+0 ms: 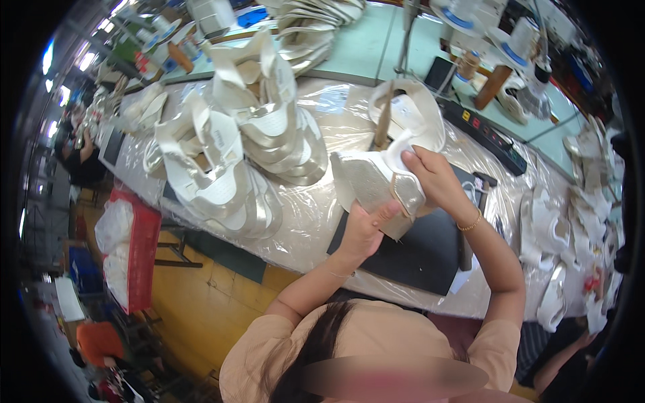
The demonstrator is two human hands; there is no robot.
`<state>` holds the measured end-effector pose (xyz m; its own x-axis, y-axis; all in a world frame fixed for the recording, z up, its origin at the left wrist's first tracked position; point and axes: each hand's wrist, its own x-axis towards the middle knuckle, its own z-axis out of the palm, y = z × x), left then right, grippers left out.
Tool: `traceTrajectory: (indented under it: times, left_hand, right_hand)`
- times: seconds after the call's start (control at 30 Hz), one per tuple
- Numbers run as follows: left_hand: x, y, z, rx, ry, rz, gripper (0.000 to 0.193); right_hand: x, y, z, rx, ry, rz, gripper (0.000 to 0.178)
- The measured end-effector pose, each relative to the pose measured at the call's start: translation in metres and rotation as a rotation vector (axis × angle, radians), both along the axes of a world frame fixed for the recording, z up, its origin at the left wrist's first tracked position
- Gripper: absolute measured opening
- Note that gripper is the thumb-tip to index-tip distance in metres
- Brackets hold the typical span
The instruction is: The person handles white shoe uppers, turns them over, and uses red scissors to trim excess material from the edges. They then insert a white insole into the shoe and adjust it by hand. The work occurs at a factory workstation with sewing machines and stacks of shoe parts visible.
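Both of my hands grip one white and silvery-beige shoe upper, raised above a dark flat board. My left hand is closed on its lower edge, thumb on top. At its upper right my right hand pinches the white collar part, with some fingers hidden behind. Just beyond the upper, a wooden stick-like handle stands upright; its lower end is hidden. A pale rounded piece lies behind it.
Two stacks of shoe uppers stand left on the plastic-covered table. A black power strip lies at right, near more white uppers. Thread spools stand at the back. A red crate sits beside the table.
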<state>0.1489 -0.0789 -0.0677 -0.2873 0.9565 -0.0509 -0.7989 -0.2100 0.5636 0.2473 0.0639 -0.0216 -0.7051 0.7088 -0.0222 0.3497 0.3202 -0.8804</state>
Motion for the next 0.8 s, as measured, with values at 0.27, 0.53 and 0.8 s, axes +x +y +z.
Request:
traceTrajectory:
  times: [0.27,0.53,0.8]
  left_hand:
    - [0.011,-0.004,-0.008,-0.068,0.043,0.075,0.049]
    - [0.008,-0.004,-0.001,-0.069,0.129,0.106,0.051]
    - [-0.001,-0.008,0.000,-0.038,0.162,0.063,0.048]
  right_hand:
    - [-0.006,-0.005,-0.008,0.096,-0.067,0.021,0.040]
    - [-0.014,-0.012,-0.008,0.165,0.031,-0.025,0.047]
    - [-0.022,-0.025,-0.004,0.334,-0.013,-0.019,0.048]
